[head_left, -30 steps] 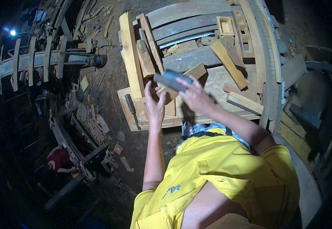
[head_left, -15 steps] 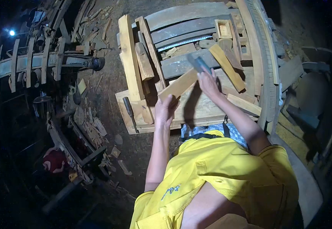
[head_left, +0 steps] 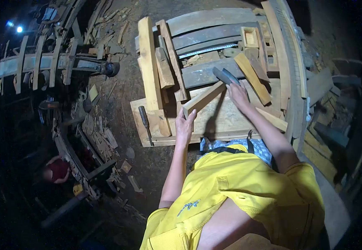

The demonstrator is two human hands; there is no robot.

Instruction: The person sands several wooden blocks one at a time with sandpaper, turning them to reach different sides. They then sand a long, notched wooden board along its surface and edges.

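A low wooden platform of pale boards lies on the dirt floor and carries nearly everything in hand. Long curved dark planks run across its far edge, and a tall pale beam stands along its left side with a shorter block just beside it. A tan slat lies slanted near the right edge, and a small square wooden box sits at the far right corner.

Near the middle, a pale wooden strip angles up from the near edge toward the far right. The left hand grips its lower end, fingers curled round it. The right hand is closed on a dark blade-like tool, whose head rests against the strip's upper end.

A dark-handled chisel lies on the platform's left edge. Wood scraps litter the floor to the left, where another person crouches.
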